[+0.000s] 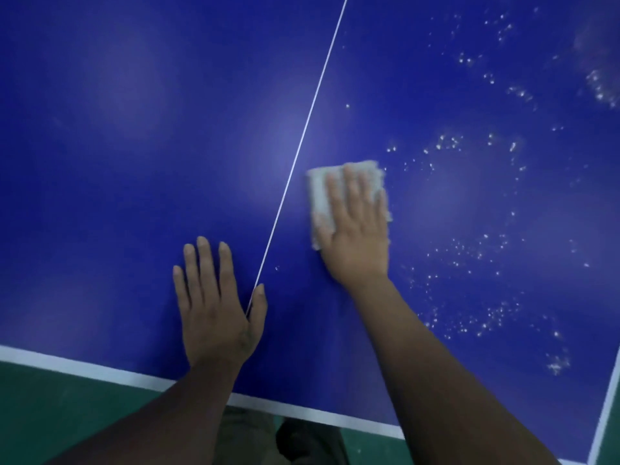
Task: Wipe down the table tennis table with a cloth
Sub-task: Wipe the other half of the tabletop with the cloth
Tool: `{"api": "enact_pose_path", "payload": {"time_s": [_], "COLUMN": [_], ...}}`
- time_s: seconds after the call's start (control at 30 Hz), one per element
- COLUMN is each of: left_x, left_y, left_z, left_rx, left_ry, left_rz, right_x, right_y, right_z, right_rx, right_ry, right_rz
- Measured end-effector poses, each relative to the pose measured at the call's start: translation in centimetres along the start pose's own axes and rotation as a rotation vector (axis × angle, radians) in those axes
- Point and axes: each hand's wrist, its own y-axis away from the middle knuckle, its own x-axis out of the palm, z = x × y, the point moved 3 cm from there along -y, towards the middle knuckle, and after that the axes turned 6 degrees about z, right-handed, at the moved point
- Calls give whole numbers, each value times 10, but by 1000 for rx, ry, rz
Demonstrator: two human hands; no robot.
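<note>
The blue table tennis table [134, 146] fills most of the view, split by a thin white centre line [303, 139]. My right hand [357, 229] lies flat with straight fingers on a folded pale grey cloth [320, 199], pressing it onto the table just right of the line. My left hand [214, 303] rests flat on the table near the front edge, fingers spread, thumb touching the centre line. White specks and crumbs [469, 250] are scattered over the right half of the table.
A white border [84, 367] marks the table's near edge, and a white side line [607, 407] runs at the lower right. Green floor [50, 414] lies below the edge. A dark shoe [298, 437] shows under the table edge.
</note>
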Motion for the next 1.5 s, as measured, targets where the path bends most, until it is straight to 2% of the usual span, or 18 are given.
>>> {"api": "enact_pose_path", "payload": {"time_s": [0.1, 0.17, 0.2, 0.3, 0.33, 0.4, 0.5, 0.57, 0.67, 0.77, 0.9, 1.0, 1.1, 1.23, 1.3, 1.37, 1.47, 1.5], "left_x": [2, 2, 1, -3, -4, -6, -7, -7, -6, -6, -7, -6, -5, -6, -7, -7, -6, -6], "left_y": [-1, -1, 0, -1, -2, -2, -1, -1, -1, 0, -1, -1, -1, -1, -1, 0, 0, -1], "left_z": [0, 0, 0, -2, -3, -3, -3, -3, -2, -2, -3, -3, -3, -3, -3, -4, -5, -4], "left_rx": [-12, -15, -19, -33, -35, -45, -49, -50, -48, -50, -49, -45, -41, -41, -43, -51, -46, -44], "left_ry": [0, -4, -5, -1, 5, 13, 6, 9, 8, 16, 24, 16, 17, 47, 65, 60, 49, 45], "left_rz": [24, 26, 23, 15, 18, 19, 26, 26, 18, 6, -12, -15, -18, -18, -17, -10, -6, -7], "right_x": [-8, -10, -9, 1, 4, 7, 9, 13, 26, 30, 15, -7, -27, -46, -49, -44, -34, -33], "right_y": [1, 3, 3, 6, 8, 17, 52, 86, 125, 111, 18, -61, -124, -153, -147, -129, -97, -90], "right_z": [-44, -31, -14, 39, 42, 29, -14, -29, -3, 44, 66, 42, -9, -73, -74, -46, -20, -28], "right_rx": [411, 495, 433, -11, -97, -109, 84, 114, -93, -317, -363, -249, 48, 426, 551, 479, 107, 42], "right_ry": [-121, -138, -107, -41, -40, -49, -63, -65, -56, -92, -72, -31, -7, -149, -203, -138, -42, -23], "right_rz": [3, -15, -15, 2, 2, -15, -20, 0, 87, 105, 12, -74, -59, -37, -54, -39, 6, 6]}}
